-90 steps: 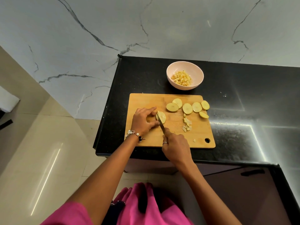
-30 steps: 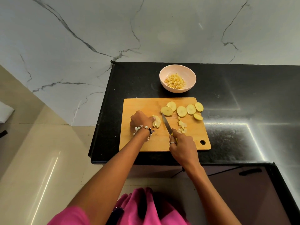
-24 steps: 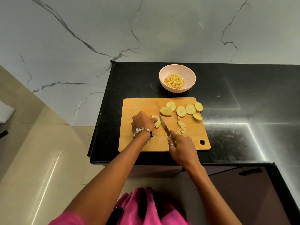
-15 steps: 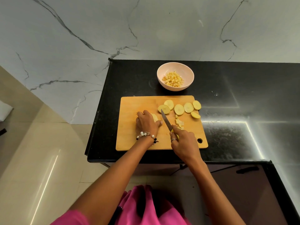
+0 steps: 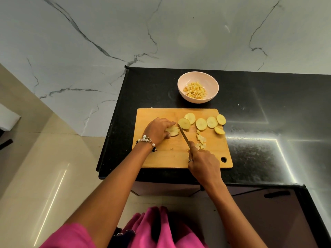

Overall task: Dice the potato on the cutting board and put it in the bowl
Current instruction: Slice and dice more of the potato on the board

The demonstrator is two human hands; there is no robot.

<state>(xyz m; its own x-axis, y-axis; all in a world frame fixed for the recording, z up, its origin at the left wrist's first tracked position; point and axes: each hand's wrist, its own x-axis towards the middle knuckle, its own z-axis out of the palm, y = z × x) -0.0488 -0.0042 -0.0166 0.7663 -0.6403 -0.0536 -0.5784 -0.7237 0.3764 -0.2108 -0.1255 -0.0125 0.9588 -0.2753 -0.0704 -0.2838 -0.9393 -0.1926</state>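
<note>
A wooden cutting board (image 5: 161, 158) lies on the black counter. My left hand (image 5: 157, 130) presses a cut potato slice (image 5: 173, 131) down on the board with curled fingers. My right hand (image 5: 203, 162) grips a knife (image 5: 184, 135) whose blade lies just right of that slice, tip near a round slice (image 5: 184, 123). Several more round slices (image 5: 201, 124) line the board's far right. A small heap of diced pieces (image 5: 201, 141) sits beside my right hand. A pink bowl (image 5: 213, 81) behind the board holds diced potato (image 5: 195, 90).
The black counter (image 5: 268, 122) ends at an edge on the left and front, with tiled floor below. A marble wall (image 5: 161, 33) rises behind. A cabinet handle (image 5: 276, 193) shows at the lower right.
The slice under my left hand now shows several cuts. The knife has gone on chopping beside it, and my head has shifted slightly.
</note>
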